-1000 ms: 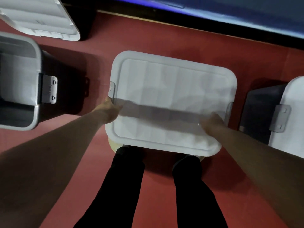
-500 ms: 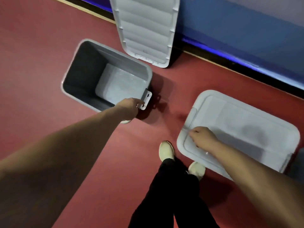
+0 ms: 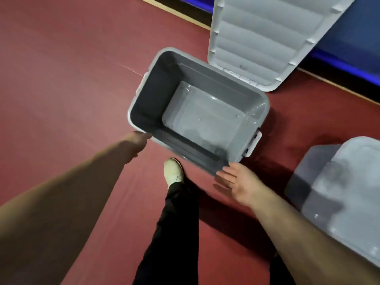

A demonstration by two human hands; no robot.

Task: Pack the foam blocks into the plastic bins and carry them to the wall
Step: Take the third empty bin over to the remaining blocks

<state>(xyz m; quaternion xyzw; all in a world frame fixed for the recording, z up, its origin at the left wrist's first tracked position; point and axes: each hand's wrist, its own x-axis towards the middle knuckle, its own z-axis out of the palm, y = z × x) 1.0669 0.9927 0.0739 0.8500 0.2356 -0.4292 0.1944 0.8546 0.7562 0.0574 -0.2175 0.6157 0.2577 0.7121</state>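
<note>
Progress looks partial: open bin (image 3: 255,118) is empty, closed bin (image 3: 349,194) sits on the right, right hand (image 3: 239,183) is spread holding nothing, can't tell the grip of the left hand (image 3: 138,139).
</note>
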